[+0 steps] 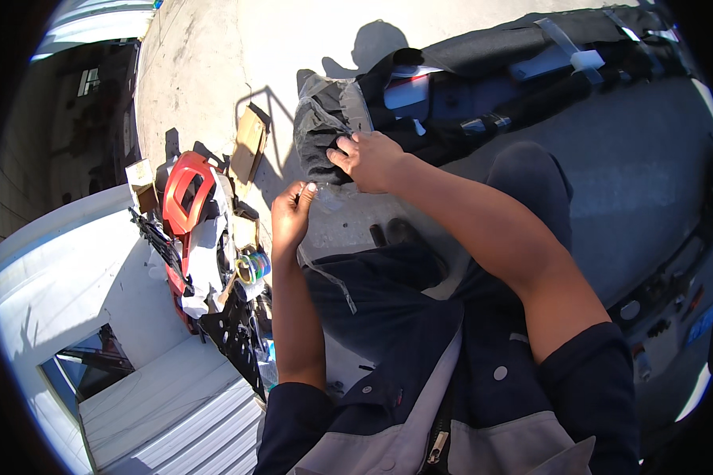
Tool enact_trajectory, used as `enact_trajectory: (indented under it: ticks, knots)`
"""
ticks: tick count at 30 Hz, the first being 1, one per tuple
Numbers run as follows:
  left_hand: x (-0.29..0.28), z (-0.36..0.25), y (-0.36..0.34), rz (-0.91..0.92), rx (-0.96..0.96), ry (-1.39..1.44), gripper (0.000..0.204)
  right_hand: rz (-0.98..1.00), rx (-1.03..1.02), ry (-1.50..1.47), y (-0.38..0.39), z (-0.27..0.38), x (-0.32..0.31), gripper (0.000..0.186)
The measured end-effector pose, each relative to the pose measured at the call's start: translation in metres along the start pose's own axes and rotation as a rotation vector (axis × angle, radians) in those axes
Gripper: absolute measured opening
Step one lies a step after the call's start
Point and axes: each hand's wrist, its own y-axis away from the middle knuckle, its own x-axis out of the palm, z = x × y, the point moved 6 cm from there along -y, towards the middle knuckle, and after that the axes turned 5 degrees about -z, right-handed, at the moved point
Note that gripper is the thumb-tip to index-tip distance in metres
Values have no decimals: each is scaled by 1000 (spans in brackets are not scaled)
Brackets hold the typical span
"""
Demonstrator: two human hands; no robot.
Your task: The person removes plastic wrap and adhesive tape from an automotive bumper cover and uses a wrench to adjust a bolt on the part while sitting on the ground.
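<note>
A long black wrapped item (475,111) lies across the upper right, with clear tape strips and pale parts showing in its opening. Its left end is bunched dark material (317,127) under wrinkled clear plastic. My right hand (364,162) has curled fingers gripping that bunched end. Lower and to the left, my left hand (291,214) pinches clear plastic (325,198) just below the end, thumb raised along it. A narrow loose strip (333,281) hangs over my dark trousers below the hands.
On the left are a red plastic part (186,190) among piled scraps, tape rolls (252,267) and a cardboard piece (247,142). A white structure with ribbed panels (166,404) fills the lower left. A dark grey surface with attached parts (642,237) is at the right. Sunlit concrete (190,71) lies behind.
</note>
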Motion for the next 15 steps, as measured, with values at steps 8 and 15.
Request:
enact_trajectory:
  ticks: [8,15]
  knots:
    - [-33,-38,35,-89,25,-42,28,80,92,-159,-11,2,-3,32]
    - [-81,-12,68,-192,40,-144,26,31,11,-246,-3,9,0,31]
